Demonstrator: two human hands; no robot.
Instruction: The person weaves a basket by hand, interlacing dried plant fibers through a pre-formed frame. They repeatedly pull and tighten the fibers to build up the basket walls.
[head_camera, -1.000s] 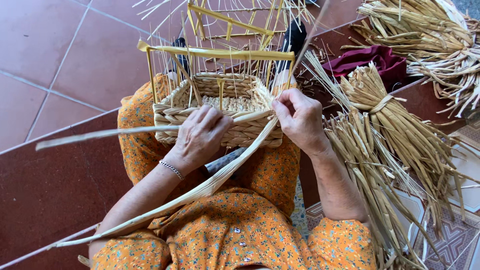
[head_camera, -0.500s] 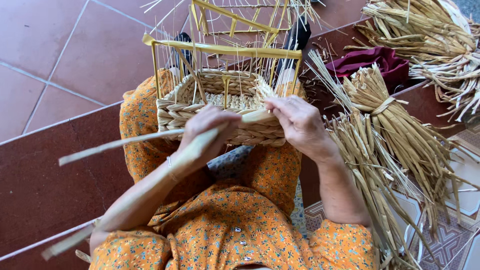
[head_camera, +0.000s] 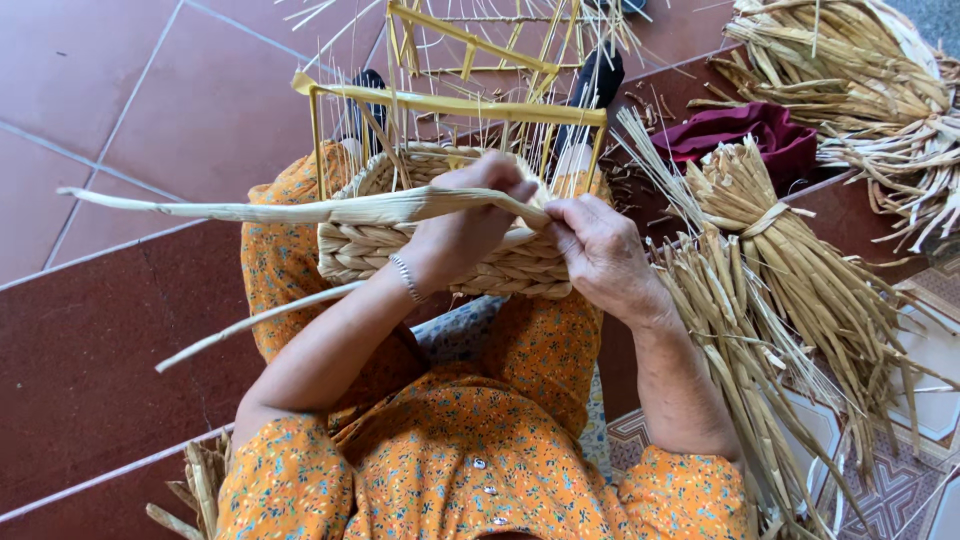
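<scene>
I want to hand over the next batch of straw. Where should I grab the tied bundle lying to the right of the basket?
Probably at the straw band that cinches the tied bundle, coming from above. There the stalks are pinched into a narrow waist, while below it they fan out loose and would slip apart. It lies flat beside the right hand, unobstructed from above.

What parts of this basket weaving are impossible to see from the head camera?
- Near wall of the woven basket: its middle is covered by the left hand and right hand.
- Fingertips of both hands: curled around the flat straw strand, so the exact grip is hidden.
- Bundle of dried stalks: lower ends run off the bottom edge.
- Dark red cloth: partly buried under stalks.
- Basket bottom: hidden by its walls and the yellow frame.
</scene>
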